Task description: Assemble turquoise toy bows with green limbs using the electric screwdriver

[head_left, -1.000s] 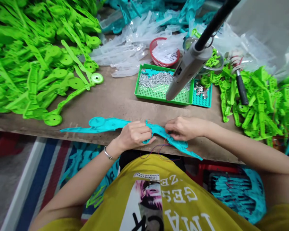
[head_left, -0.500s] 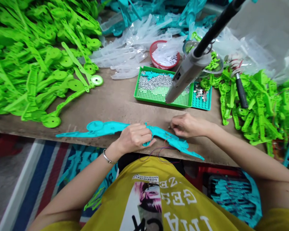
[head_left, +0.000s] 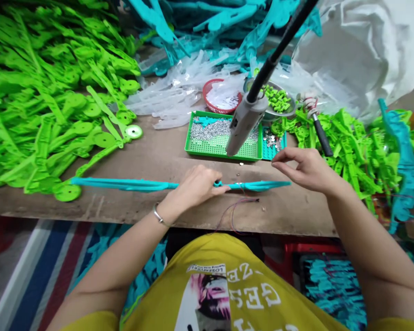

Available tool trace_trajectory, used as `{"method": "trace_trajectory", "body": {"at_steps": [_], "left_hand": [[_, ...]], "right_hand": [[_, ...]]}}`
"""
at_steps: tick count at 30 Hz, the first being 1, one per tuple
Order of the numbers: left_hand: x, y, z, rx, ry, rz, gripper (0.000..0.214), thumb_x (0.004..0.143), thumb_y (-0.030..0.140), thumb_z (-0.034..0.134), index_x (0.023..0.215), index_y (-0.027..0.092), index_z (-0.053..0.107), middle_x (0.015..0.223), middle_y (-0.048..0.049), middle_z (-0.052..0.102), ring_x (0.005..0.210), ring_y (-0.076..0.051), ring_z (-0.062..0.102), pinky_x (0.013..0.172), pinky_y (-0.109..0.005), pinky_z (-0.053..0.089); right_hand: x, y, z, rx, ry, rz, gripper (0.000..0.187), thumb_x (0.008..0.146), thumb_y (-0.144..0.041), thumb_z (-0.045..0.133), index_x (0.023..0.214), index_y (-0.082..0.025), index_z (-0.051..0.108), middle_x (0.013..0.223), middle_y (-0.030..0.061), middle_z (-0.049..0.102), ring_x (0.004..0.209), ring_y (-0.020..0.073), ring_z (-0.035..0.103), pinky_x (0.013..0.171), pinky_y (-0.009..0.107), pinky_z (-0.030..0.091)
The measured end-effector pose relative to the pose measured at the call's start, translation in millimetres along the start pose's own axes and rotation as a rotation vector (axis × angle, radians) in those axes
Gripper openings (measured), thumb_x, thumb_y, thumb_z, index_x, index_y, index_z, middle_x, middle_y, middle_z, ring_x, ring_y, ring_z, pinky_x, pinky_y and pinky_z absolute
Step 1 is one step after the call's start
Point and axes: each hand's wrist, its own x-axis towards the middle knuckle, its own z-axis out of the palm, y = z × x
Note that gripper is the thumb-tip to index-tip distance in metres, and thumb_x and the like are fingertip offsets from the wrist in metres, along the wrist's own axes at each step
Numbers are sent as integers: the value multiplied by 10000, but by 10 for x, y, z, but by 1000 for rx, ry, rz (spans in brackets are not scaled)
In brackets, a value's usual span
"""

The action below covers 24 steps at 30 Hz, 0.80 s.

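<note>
A long turquoise plastic shell piece is turned edge-on across the front of the table. My left hand is closed round its middle. Thin dark red and blue wires trail from it towards the table edge. To the right, my right hand hovers beside the small teal tray of metal discs, thumb and forefinger pinched together. Anything between those fingertips is too small to make out. A few tiny metal bits lie on the table between the hands and the trays.
A green basket tray holds many screws, under a grey tool on a black pole. Lime green parts heap on the left, more on the right with a black-handled hammer. Behind stand a red basket and metal bowl.
The turquoise shell piece has turned from lying flat to edge-on in my left hand. My right hand has moved away from it, rightwards to the teal tray. The view has shifted slightly.
</note>
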Motion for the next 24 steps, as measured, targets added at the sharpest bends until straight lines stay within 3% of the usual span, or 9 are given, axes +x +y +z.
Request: {"method": "trace_trajectory", "body": {"at_steps": [3,7,8,10,13,14,16,20,24], "left_hand": [[-29,46,33,4,14,28,386,823,456,766,581,203,604,507,4,599,460,-152,513,488,-308,173],[-190,94,47,24,104,95,353,889,413,707,635,196,591,602,-13,628,550,-165,562,511,-305,274],[-227,97,51,29,118,107,340,907,403,686,655,193,595,627,-20,634,578,-170,574,525,-306,303],[-283,93,61,21,126,123,322,934,395,648,688,190,608,653,-27,634,616,-178,589,553,-307,348],[-339,66,82,-22,131,130,325,944,401,633,697,191,613,657,-20,634,627,-171,592,577,-302,388],[-356,55,88,-44,137,131,321,941,401,638,701,190,614,661,-16,640,627,-165,595,584,-299,401],[-388,34,95,-97,146,136,300,935,395,653,721,186,623,680,-12,661,634,-158,611,598,-291,426],[-438,28,94,-169,154,137,267,916,384,684,750,180,638,712,-18,693,651,-155,646,612,-282,462],[-470,114,61,-179,182,182,247,897,367,715,756,186,626,720,-15,699,644,-152,648,617,-283,484]], "right_hand": [[-152,17,20,-5,41,28,174,945,-333,581,920,-200,689,868,47,740,748,167,668,682,292,509],[-540,-74,102,41,369,127,145,893,-359,671,875,-216,683,834,57,723,744,186,661,724,330,528],[-680,-123,134,99,373,166,163,868,-376,703,839,-218,679,790,52,709,700,178,643,695,324,526],[-992,-230,240,341,73,256,216,847,-424,722,828,-210,696,704,31,684,605,150,609,602,285,509],[-1448,-311,533,767,-727,366,330,889,-463,646,1006,-168,738,712,20,714,597,133,646,572,240,512],[-1574,-294,661,812,-872,393,349,901,-447,623,1047,-152,737,759,31,736,644,141,672,605,241,527],[-1761,-189,935,681,-903,463,299,915,-371,588,1035,-150,749,880,52,768,773,161,703,701,253,545],[-1867,106,1426,214,-675,741,269,912,-174,490,982,-128,745,982,139,770,924,228,703,813,312,532],[-1799,77,1624,94,-590,838,235,850,-86,509,939,-56,724,992,262,737,960,298,709,813,352,516]]}}
